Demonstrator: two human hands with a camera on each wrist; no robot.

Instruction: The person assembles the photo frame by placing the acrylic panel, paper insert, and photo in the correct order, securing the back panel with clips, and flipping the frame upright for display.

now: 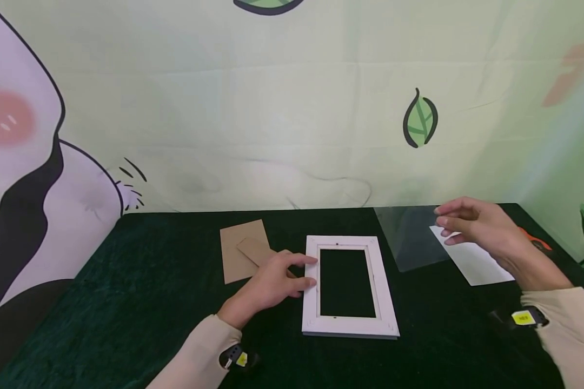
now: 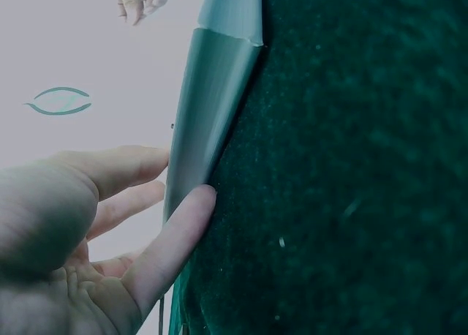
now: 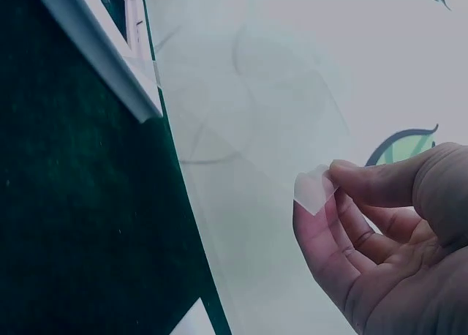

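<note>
Left hand (image 1: 272, 283) lies flat with straight fingers against the left edge of the white picture frame (image 1: 347, 286), face down at the counter's (image 1: 126, 302) middle, opening bare. Right hand (image 1: 477, 227) pinches a corner of the clear sheet (image 1: 411, 243), lifted at the far right over white paper (image 1: 477, 262). The brown backing board (image 1: 243, 251) waits left of the frame. Judging by this, nothing is fitted yet: sheet, paper and board all remain outside.

Glossy clear plastic sheet (image 1: 411, 237), matt white frame (image 1: 347, 286), velvety green cloth (image 1: 126, 292)
</note>
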